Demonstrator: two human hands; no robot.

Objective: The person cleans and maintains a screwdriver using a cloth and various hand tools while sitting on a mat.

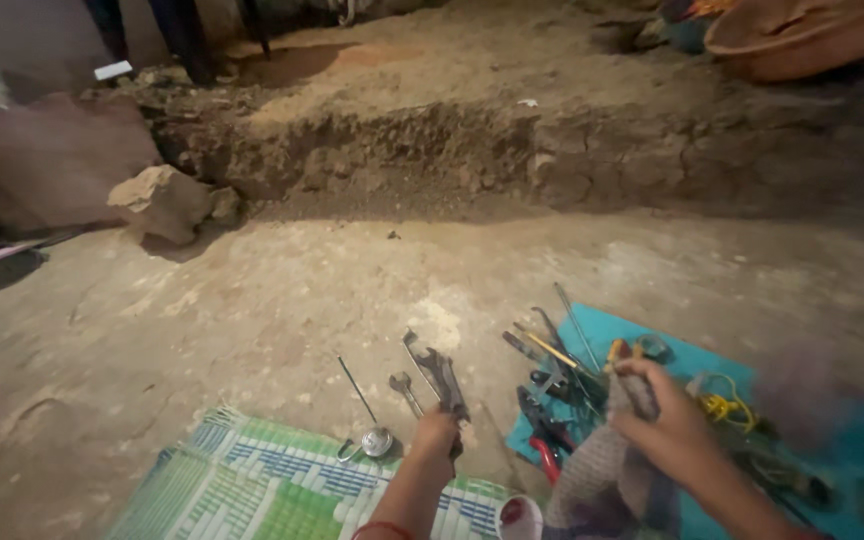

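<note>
Lower centre of the frame: we log our left hand (436,432), fingers wrapped tight round the handle end of a flat metal spanner (435,372); the spanner runs up and to the left from the fist, its jaw end over the bare earth floor (252,310)

Just left of that hand: a smaller open-ended wrench (404,390) lying on the floor, and beside it a thin rod with a round metal cap (376,439) at its lower end, at the edge of a green and white woven mat (252,490)

Lower right: our right hand (664,420), fingers curled shut on a grey knitted cloth (602,470) that hangs below the fist; we cannot tell whether anything else is inside the cloth

Under and behind the right hand: a turquoise sheet (652,335) spread on the floor, carrying a heap of hand tools, among them red-handled pliers (544,450), a yellow-handled screwdriver (552,350) and a coil of yellow wire (720,405); the far right of the sheet is blurred

Bottom edge, between our arms: a small round white container (519,518) with red inside

Upper half: a crumbling earth step (512,150) across the frame, a pale rock (160,200) at its left end, an orange basin (802,35) in the upper right corner
</note>
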